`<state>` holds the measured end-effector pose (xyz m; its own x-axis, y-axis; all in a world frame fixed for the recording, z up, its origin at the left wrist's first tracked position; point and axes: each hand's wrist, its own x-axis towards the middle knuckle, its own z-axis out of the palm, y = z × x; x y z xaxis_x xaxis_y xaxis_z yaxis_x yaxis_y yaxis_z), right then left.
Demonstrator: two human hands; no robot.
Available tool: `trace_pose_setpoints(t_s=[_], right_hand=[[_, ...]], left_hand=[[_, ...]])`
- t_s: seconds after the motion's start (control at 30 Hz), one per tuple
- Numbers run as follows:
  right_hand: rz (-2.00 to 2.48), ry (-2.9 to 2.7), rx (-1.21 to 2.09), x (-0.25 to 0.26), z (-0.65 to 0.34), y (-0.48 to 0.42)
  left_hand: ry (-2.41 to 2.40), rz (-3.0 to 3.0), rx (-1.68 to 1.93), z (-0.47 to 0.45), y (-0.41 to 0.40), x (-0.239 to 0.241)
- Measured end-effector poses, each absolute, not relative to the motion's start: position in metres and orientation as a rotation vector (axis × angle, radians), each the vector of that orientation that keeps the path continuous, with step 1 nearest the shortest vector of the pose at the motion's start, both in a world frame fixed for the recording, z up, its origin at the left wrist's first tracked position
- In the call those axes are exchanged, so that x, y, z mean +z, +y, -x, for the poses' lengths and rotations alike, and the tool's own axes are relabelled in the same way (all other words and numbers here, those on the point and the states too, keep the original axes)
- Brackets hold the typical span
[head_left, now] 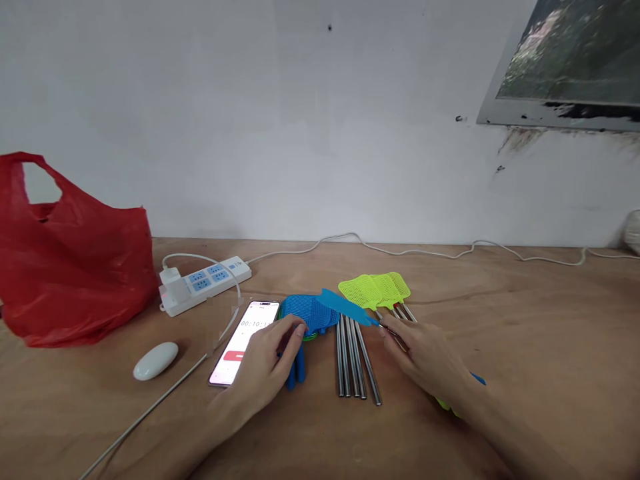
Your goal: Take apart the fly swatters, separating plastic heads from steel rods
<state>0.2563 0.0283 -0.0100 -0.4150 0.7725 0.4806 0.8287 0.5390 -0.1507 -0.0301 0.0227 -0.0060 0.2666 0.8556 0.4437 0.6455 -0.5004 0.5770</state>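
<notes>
In my right hand (420,347), the thumb and fingers are closed on the thin shaft of a blue fly swatter (345,307), just behind its head. The head points left, over other blue swatter heads (300,308). At the near left edge of those heads is my left hand (273,353), fingers curled, thumb tip against the index finger; anything between them is hidden. Blue handles (299,367) stick out beside it. Several silver metal rods (353,360) lie side by side between my hands. Yellow-green fly swatters (375,290) overlap beyond my right hand, their shafts partly covered.
A phone (253,327) showing a timer lies by my left hand. Farther left are a white mouse (156,361), a white power strip (205,285) and a red plastic bag (75,267). A white cable (410,252) runs along the wall across the wooden table (540,333).
</notes>
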Motion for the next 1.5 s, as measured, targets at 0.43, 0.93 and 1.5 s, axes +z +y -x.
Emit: trace_pose_setpoints(t_s=[0.43,0.93,1.5], right_hand=[[1.276,-2.403,-0.146,-0.016,-0.252,0.023],[1.378,-2.368,-0.28,-0.013,-0.244,0.017],[1.104,-2.351,-0.514,-0.008,-0.242,0.013]], left_hand=[[1.194,-2.205,1.186,0.03,0.021,-0.011],[1.266,-1.991,1.319,0.029,0.021,-0.015],[1.276,-2.093,1.301,0.024,0.015,-0.012]])
